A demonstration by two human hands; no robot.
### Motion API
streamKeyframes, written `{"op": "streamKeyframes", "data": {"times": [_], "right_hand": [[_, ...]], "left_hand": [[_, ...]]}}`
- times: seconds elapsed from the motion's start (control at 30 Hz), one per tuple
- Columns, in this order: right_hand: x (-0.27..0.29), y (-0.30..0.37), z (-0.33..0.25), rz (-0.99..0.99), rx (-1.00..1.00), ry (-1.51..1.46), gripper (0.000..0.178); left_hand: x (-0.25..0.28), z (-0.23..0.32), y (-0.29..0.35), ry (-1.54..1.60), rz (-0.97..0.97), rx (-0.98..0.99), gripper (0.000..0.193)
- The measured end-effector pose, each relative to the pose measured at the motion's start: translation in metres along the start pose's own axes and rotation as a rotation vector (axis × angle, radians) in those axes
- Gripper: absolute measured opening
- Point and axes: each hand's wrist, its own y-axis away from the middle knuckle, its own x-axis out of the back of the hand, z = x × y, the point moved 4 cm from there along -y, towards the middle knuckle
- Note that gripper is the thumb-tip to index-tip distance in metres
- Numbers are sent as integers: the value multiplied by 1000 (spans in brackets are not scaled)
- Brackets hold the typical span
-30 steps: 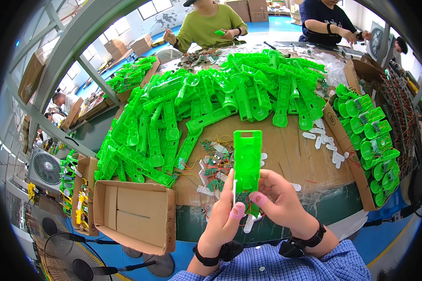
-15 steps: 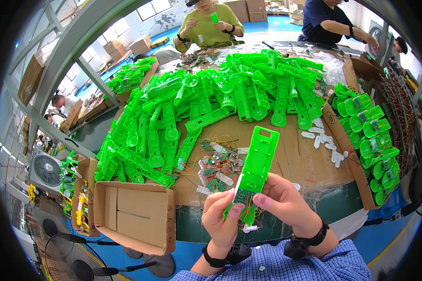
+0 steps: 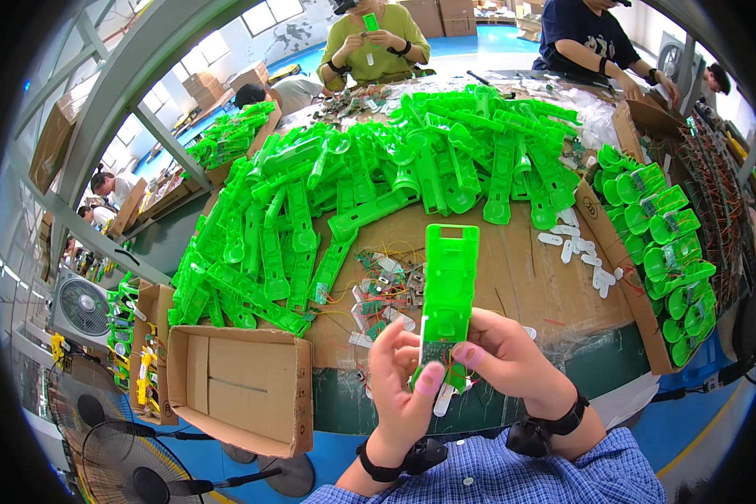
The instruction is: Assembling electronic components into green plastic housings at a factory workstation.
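Upright before me is a bright green plastic housing [image 3: 451, 273], held between both hands above the table's near edge. A small dark green circuit board [image 3: 438, 354] sits in its lower part, with thin red wires beside it. My right hand [image 3: 508, 353] grips the housing's right side, its thumb over the board's edge. On the other side, my left hand [image 3: 401, 382] holds the lower left edge, thumb in front and fingers behind. A white strip [image 3: 444, 401] hangs below the housing. Pink coverings wrap both thumbs. The housing's lower end is partly hidden by my left thumb.
A big heap of green housings [image 3: 353, 176] covers the table's far side. Loose circuit boards with wires [image 3: 391, 290] and white plastic pieces [image 3: 592, 256] lie nearer. A cardboard tray [image 3: 242, 329] stands left; a box of filled housings [image 3: 674, 252] stands right. Co-workers sit across.
The housing has turned from tilted right to nearly upright and shifted slightly left. My left thumb has moved up along its lower part. Across the table, a co-worker's hands have come together around a green piece.
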Motion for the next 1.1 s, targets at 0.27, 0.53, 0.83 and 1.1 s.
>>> {"op": "streamKeyframes", "data": {"times": [0.27,0.53,0.83,1.1], "right_hand": [[-9,2,3,74,24,-84,31],[-7,0,6,256,188,315,26],[-17,0,0,371,297,615,24],[-18,-2,2,375,312,639,23]], "left_hand": [[-10,-7,-4,70,72,139,41],[-11,-11,-5,-76,49,124,40],[-17,-17,-6,60,213,162,28],[-14,-22,-5,78,259,152,23]]}}
